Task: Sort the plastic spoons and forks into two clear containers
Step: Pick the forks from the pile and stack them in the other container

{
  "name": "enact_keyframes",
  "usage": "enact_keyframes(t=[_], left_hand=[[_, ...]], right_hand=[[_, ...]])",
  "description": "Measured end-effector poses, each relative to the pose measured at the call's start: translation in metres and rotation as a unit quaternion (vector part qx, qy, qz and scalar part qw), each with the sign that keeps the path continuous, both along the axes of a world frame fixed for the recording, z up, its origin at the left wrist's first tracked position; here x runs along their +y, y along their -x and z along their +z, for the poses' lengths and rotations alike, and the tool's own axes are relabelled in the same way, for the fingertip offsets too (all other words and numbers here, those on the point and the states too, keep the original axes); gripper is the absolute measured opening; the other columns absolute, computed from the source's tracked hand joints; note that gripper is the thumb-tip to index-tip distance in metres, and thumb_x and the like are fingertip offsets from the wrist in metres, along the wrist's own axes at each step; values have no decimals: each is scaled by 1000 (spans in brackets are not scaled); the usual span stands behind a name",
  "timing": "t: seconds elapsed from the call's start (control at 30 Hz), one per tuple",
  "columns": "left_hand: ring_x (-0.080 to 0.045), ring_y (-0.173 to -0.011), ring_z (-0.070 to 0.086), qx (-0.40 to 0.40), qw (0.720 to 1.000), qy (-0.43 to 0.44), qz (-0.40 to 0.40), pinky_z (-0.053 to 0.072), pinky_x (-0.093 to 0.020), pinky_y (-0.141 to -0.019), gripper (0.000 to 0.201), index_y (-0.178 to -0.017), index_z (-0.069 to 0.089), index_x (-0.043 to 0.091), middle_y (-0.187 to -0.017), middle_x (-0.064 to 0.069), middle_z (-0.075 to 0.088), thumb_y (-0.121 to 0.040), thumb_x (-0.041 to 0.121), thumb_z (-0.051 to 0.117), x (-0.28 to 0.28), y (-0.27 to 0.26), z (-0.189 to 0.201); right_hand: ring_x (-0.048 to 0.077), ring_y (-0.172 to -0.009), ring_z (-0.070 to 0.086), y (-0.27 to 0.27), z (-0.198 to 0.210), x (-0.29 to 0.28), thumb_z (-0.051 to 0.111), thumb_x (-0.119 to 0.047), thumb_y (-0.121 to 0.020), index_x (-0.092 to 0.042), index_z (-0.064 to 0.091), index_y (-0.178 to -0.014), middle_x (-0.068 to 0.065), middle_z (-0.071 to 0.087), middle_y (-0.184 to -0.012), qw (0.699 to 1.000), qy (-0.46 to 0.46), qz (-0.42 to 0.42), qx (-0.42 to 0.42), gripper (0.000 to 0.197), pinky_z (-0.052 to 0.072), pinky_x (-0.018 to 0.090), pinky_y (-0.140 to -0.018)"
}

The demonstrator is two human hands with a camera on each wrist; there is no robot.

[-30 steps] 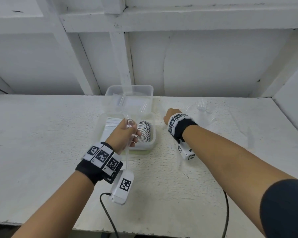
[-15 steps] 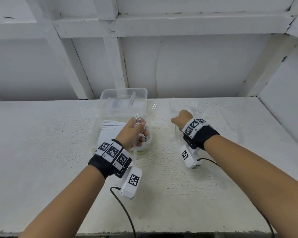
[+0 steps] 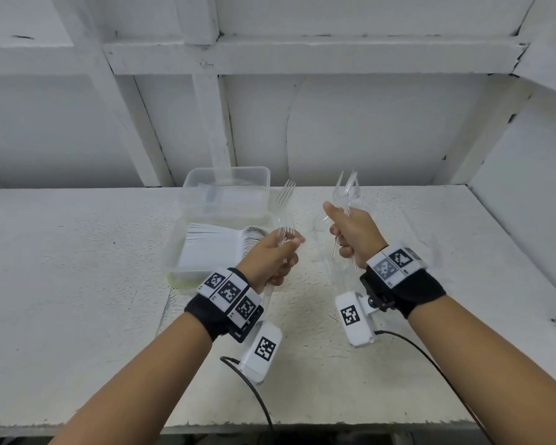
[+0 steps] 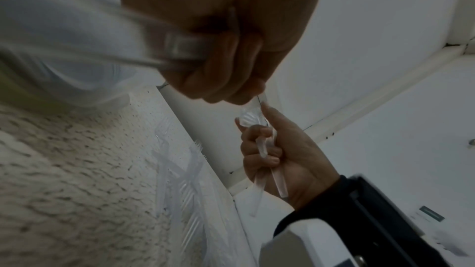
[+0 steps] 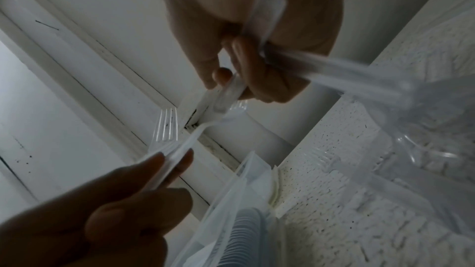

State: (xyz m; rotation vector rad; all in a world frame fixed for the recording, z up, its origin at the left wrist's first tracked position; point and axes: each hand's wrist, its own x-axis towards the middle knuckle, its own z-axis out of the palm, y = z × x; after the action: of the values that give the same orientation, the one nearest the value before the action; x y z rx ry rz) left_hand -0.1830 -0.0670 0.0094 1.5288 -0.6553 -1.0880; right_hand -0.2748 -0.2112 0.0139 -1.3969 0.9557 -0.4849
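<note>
My left hand [image 3: 275, 256] grips clear plastic forks [image 3: 284, 200] by their handles, tines up, just right of the near clear container [image 3: 187, 268]. That container holds a stacked row of clear spoons [image 3: 254, 234]. My right hand [image 3: 350, 232] grips a bunch of clear forks [image 3: 347, 187], raised above the table to the right. The far clear container [image 3: 228, 178] behind holds a few forks. In the right wrist view the left hand's forks [image 5: 165, 129] point up beside the right hand [image 5: 246, 64]. More loose clear cutlery [image 4: 185, 172] lies on the table.
A white speckled table [image 3: 77, 284] with a white wall and beams behind. Wrist cameras hang under both wrists, with black cables [image 3: 254, 393] trailing toward the front edge. A side wall [image 3: 527, 175] closes the right end of the table.
My right hand has risen from the table with a bunch of forks and moved toward the left hand. The left hand has shifted right, off the near container.
</note>
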Motion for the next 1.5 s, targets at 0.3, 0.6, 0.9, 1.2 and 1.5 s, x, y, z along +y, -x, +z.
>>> enact_keyframes(t=[0.3, 0.6, 0.9, 1.2, 1.5], left_hand=[[-11, -56, 35, -45, 992, -78, 83, 27, -20, -45, 43, -78, 51, 22, -70, 2, 41, -98, 50, 26, 5, -5, -7], [-8, -55, 30, -56, 996, -30, 70, 25, -17, -44, 30, -95, 58, 15, -68, 3, 35, -101, 30, 32, 7, 2, -8], [-11, -56, 46, -168, 980, -10, 103, 40, -22, -52, 17, -98, 58, 6, -67, 1, 50, -97, 17, 46, -2, 7, -14], [-12, -83, 52, -183, 973, -14, 138, 42, -26, -80, 33, -114, 60, 2, -90, 2, 57, -101, 19, 34, -6, 4, -10], [-16, -60, 59, 56, 997, -16, 48, 47, -28, -63, 30, -114, 51, 0, -73, -9, 59, -102, 15, 27, 1, -5, -5]], right_hand=[[7, -45, 34, 8, 10, 2, 55, -22, -92, -12, 51, -76, 1, 45, -60, 994, 108, 15, -5, 20, 26, 16, -36], [7, -51, 47, 0, 18, 25, 56, -22, -88, -13, 40, -62, -2, 50, -59, 912, 331, 187, 157, 31, 37, 21, -53], [7, -48, 44, -10, 12, 40, 49, -36, -93, -12, 46, -67, 0, 58, -59, 959, 236, 134, 85, 36, 36, 23, -53], [26, -72, 58, -7, 4, 35, 49, -24, -92, 3, 55, -83, 16, 65, -81, 924, 336, 123, 137, 30, 47, 34, -66], [8, -55, 47, 9, 28, 12, 50, -24, -94, 0, 58, -90, -1, 53, -63, 931, 302, 192, 77, 26, 35, 19, -53]])
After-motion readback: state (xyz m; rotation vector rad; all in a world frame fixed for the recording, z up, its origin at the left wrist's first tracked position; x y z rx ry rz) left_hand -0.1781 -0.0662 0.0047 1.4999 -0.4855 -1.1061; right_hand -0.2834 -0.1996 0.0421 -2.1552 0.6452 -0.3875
